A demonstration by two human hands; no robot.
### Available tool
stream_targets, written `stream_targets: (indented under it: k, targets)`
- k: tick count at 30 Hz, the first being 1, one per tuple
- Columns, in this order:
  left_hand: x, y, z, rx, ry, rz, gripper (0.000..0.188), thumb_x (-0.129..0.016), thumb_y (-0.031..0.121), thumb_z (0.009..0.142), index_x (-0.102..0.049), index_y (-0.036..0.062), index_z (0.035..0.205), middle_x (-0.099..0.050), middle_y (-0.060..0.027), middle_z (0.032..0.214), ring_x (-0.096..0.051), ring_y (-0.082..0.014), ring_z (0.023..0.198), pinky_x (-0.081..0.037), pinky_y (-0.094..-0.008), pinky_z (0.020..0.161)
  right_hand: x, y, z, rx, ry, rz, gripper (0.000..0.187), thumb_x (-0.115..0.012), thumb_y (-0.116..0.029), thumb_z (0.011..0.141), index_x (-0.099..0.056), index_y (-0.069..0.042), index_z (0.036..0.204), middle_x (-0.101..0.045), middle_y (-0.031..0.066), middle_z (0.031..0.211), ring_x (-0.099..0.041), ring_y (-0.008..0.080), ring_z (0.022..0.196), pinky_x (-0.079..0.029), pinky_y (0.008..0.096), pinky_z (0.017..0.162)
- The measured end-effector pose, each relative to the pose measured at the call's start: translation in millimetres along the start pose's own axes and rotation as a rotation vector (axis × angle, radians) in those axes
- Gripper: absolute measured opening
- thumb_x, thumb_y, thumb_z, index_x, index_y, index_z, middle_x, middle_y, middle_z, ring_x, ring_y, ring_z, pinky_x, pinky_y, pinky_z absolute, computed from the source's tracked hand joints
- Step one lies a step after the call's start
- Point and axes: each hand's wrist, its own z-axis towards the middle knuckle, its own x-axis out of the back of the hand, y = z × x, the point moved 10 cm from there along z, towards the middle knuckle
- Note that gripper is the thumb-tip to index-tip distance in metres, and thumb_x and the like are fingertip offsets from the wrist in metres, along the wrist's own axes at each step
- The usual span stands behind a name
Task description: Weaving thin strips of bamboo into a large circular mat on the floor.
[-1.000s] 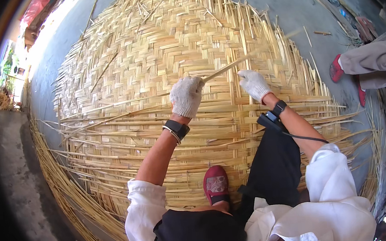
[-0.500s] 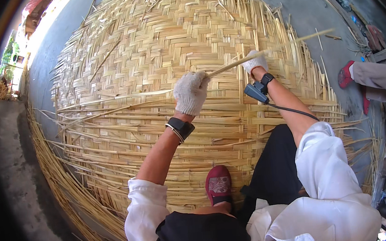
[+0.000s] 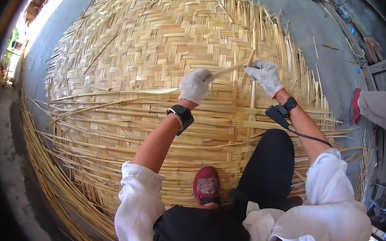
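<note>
A single pale bamboo strip [image 3: 230,69] is held between two gloved hands above a large woven bamboo mat [image 3: 150,55] that is spread flat on the concrete floor [image 3: 318,31]. The left hand [image 3: 194,86] is clenched around the strip's near end, and the right hand [image 3: 266,75] is closed on it further along, where the strip meets the upright weavers near the mat's right edge. The strip is seen lying roughly level, just over the woven surface, with its far tip among loose standing splints [image 3: 258,23]. It may be judged that the strip could kink or split if it is bent too sharply between the two grips, since such a thin slat gives little warning. A wrong over-and-under count could also be made, because the unwoven ends at the right are crowded and overlap. Loosely laid long strips [image 3: 108,98] at the left could be dragged out of line if the mat is shifted by the red shoe [image 3: 206,186] planted on it. Splinters are guarded against by the gloves, though the bare forearms are left exposed. Another person's leg and red shoe [image 3: 356,106] are seen at the right, well apart from the work.
</note>
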Motion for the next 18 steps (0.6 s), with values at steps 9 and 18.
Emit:
stream_targets:
  k: [9, 18]
  targets:
    - [-53.5, -4.4, -8.7, -0.002, -0.404, 0.250, 0.025, -0.056, 0.033, 0.080, -0.065, 0.0100, 0.084, -0.063, -0.0116, 0.077, -0.061, -0.0301, 0.074, -0.047, -0.0386, 0.066, 7.3, 23.3, -13.9, 0.195, -0.202, -0.941, 0.029, -0.054, -0.033, 0.077, -0.063, -0.007, 0.086, -0.061, 0.0164, 0.082, -0.058, 0.0354, 0.077, -0.045, 0.0425, 0.066]
    - [-43.8, -4.6, -7.6, 0.014, -0.280, 0.265, 0.028, -0.056, 0.034, 0.077, -0.065, 0.0080, 0.076, -0.063, -0.0165, 0.074, -0.061, -0.0353, 0.073, -0.048, -0.0433, 0.066, 9.1, 65.1, -13.1, 0.133, -0.224, -0.547, 0.027, -0.056, -0.023, 0.080, -0.061, 0.003, 0.073, -0.057, 0.0166, 0.064, -0.055, 0.0246, 0.058, -0.042, 0.0357, 0.056]
